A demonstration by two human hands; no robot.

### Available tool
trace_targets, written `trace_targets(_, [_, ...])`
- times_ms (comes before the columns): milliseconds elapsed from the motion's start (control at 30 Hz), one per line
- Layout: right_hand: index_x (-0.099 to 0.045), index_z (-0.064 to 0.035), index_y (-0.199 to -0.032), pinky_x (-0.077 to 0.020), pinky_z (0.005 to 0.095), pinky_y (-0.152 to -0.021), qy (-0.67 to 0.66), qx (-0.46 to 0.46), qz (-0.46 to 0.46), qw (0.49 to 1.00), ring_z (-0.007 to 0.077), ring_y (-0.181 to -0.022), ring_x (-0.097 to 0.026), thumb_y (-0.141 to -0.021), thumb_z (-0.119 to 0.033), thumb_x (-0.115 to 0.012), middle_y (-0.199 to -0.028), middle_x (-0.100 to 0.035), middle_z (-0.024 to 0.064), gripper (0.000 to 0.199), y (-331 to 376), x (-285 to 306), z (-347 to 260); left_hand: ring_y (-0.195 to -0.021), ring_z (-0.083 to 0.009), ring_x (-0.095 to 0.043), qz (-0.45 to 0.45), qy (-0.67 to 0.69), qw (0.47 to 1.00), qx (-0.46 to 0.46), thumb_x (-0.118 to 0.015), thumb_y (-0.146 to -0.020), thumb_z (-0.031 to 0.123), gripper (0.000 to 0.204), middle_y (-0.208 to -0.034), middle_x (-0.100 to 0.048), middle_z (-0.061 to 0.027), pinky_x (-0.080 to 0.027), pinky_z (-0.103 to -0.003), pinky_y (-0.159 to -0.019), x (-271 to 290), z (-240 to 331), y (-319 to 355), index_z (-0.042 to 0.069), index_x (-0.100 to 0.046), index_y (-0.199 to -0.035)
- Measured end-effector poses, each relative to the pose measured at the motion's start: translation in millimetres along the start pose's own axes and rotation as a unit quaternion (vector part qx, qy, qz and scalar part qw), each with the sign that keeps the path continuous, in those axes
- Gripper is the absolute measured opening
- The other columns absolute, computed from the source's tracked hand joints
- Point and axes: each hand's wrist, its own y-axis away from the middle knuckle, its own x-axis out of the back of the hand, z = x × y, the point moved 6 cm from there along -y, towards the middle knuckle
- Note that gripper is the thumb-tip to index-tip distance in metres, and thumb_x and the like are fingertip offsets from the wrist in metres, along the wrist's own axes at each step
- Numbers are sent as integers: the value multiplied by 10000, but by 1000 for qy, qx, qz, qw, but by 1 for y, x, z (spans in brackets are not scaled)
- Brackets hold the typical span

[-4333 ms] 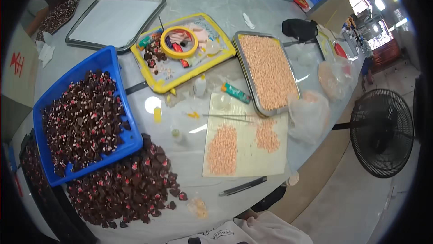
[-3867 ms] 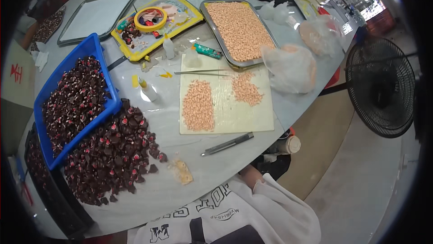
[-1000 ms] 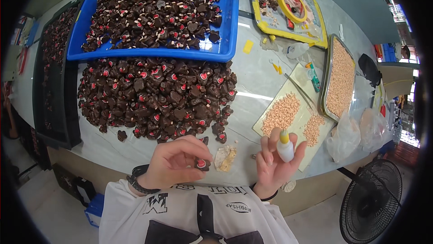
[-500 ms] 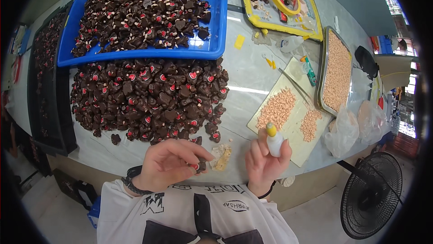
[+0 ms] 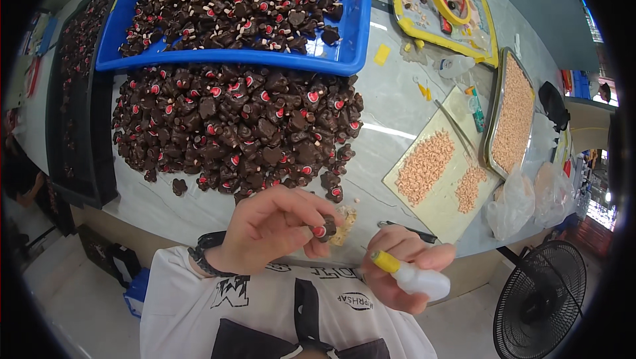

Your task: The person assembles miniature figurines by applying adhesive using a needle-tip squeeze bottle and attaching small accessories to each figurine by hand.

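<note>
Between the thumb and fingers of my left hand (image 5: 275, 230) is a small dark brown figurine (image 5: 326, 228) with a red patch on it. My right hand (image 5: 397, 263) is wrapped round a small white squeeze bottle (image 5: 427, 282) with a yellow tip. The bottle lies tilted, its tip pointing up and left toward the figurine but apart from it. Beyond my left hand spreads a heap of similar brown figurines (image 5: 232, 133), many with red patches. A crumbly yellowish scrap (image 5: 344, 226) lies on the table just behind the held figurine.
A blue tray (image 5: 232, 62) of figurines stands behind the heap, a black tray (image 5: 99, 173) at far left. On the right are a pale board (image 5: 429, 201) with small peach pieces, a metal tray (image 5: 489, 150) of more pieces, plastic bags (image 5: 511, 208) and a black fan (image 5: 540, 299).
The white bottle has tipped from upright to slanting left, and my right hand has come lower. A dark slim tool now shows behind that hand. My left hand still pinches the figurine.
</note>
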Motion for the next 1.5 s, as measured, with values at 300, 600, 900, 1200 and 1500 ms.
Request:
trace_targets(300, [-474,2,-983,-480,289,-491,166,107,-191,961,282,-602,-597,-827,-580,-401,-582,-569,81,607,-11,-9,1,-998,-222,-520,-52,-16,999,-7,-533,-777,-95,209,-1069,-512,-213,-471,-345,-818,-1,-3,-3,-30,-502,-972])
trace_targets(600, [-528,13,-879,-403,275,-358,140,45,-142,979,358,-716,-637,-892,-426,-405,-574,-558,86,456,-6,-7,4,-1003,-206,-512,-36,36,998,39,-514,-786,-102,207,-1098,-482,-201,-468,-347,-845,0,-5,-2,-21,-483,-974])
trace_targets(900, [-534,9,-859,-403,277,-363,148,39,-149,977,353,-722,-639,-913,-324,-386,-559,-548,90,369,-8,-9,6,-984,-189,-514,-38,21,999,31,-516,-768,-123,228,-1084,-484,-180,-470,-337,-841,1,-6,-2,-22,-486,-971])
trace_targets(1200, [-526,9,-861,-445,304,-401,144,35,-154,977,357,-723,-637,-910,-321,-395,-564,-550,95,358,-8,-9,6,-966,-186,-519,-35,20,999,33,-514,-768,-122,234,-1074,-485,-179,-468,-334,-830,2,-5,-2,-20,-482,-977])
trace_targets(1500, [-514,24,-862,-514,358,-472,122,15,-145,982,377,-698,-630,-912,-343,-388,-583,-553,111,391,-7,-10,7,-976,-192,-522,-36,24,999,30,-503,-775,-121,230,-1089,-470,-186,-478,-346,-844,2,-5,-2,-23,-463,-980])
